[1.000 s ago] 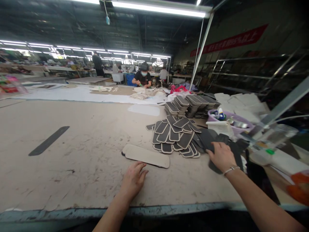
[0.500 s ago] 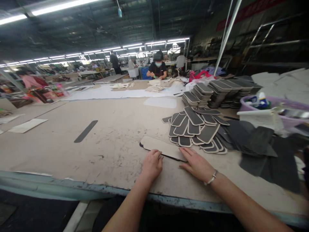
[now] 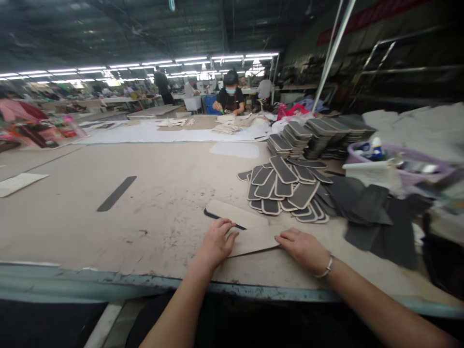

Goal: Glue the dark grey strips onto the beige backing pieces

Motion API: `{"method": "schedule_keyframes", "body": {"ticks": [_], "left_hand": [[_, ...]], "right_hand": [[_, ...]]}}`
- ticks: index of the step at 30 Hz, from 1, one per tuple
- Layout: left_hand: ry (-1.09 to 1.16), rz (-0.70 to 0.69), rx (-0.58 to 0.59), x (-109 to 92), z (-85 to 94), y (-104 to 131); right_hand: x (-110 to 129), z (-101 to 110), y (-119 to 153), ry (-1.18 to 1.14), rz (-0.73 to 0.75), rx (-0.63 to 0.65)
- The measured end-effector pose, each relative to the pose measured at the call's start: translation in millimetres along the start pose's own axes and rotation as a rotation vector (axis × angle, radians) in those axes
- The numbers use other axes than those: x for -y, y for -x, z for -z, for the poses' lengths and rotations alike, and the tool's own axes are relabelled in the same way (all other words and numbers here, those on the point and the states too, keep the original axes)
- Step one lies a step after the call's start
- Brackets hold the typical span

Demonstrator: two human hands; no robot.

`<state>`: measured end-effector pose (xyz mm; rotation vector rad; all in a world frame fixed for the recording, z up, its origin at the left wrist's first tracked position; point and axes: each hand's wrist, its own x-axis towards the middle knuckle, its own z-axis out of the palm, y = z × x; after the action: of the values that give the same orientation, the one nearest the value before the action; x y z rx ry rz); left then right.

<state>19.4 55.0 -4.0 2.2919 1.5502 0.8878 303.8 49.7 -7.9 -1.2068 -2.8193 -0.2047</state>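
A long beige panel [image 3: 255,239] lies slantwise near the table's front edge, between my two hands. My right hand [image 3: 303,249] has closed fingers that pinch its right end. Around its left end curl the fingers and thumb of my left hand [image 3: 216,243], covering that end. Just behind it, a second beige panel [image 3: 235,213] with rounded corners rests on the table, a dark piece [image 3: 209,213] showing along its left and lower edge. To the right of these is a loose heap of dark panels with pale borders [image 3: 275,186].
Neat stacks of dark panels [image 3: 290,140] stand behind the heap. Dark sheets [image 3: 366,205] and a purple basket [image 3: 409,176] holding bottles are at right. A single dark strip [image 3: 116,193] lies at left. Across the table, a person [image 3: 231,96] handles pale pieces.
A beige panel now sits between my hands, nearer me and apart from the one behind. My right hand's fingers, stretched flat before, have closed on its end. The view has shifted slightly.
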Motion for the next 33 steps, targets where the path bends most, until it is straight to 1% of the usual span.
{"method": "schedule_keyframes", "body": {"ticks": [3,5,7,8,10,12,14,16,18,21,24,27,29,31,33], "left_hand": [[0.019,-0.152,0.252,-17,-5.0,10],[0.003,-0.216,0.364,-27,-7.7,15],[-0.008,-0.241,0.418,-36,-9.0,18],[-0.008,-0.244,0.434,-39,-9.2,18],[-0.005,-0.242,0.450,-46,-9.4,18],[-0.003,-0.241,0.449,-49,-10.4,18],[0.006,-0.242,0.439,-50,-12.7,18],[0.029,-0.238,0.416,-47,-15.8,18],[0.059,-0.222,0.368,-42,-18.6,17],[0.098,-0.180,0.274,-34,-20.7,14],[0.138,-0.142,0.187,-29,-20.6,11],[0.186,-0.130,0.137,-28,-19.1,10],[0.225,-0.121,0.122,-29,-17.8,11],[0.281,-0.085,0.100,-29,-16.7,11],[0.369,-0.003,0.079,-30,-16.5,12]], "right_hand": [[17,12,34,-0.007,-0.072,0.043],[19,22,54,-0.069,-0.123,0.028],[7,30,73,-0.095,-0.230,-0.058],[-4,33,81,-0.085,-0.303,-0.116],[-35,37,98,-0.020,-0.479,-0.231],[-70,37,110,0.089,-0.651,-0.311],[-99,35,118,0.224,-0.768,-0.325],[-118,33,121,0.332,-0.806,-0.289],[-128,32,121,0.382,-0.786,-0.234],[-134,32,120,0.409,-0.761,-0.151],[-136,31,122,0.416,-0.751,-0.121],[-140,28,125,0.409,-0.718,-0.112],[-142,28,125,0.422,-0.730,-0.088],[-140,34,123,0.432,-0.759,-0.107],[-128,49,115,0.390,-0.762,-0.210]]}}
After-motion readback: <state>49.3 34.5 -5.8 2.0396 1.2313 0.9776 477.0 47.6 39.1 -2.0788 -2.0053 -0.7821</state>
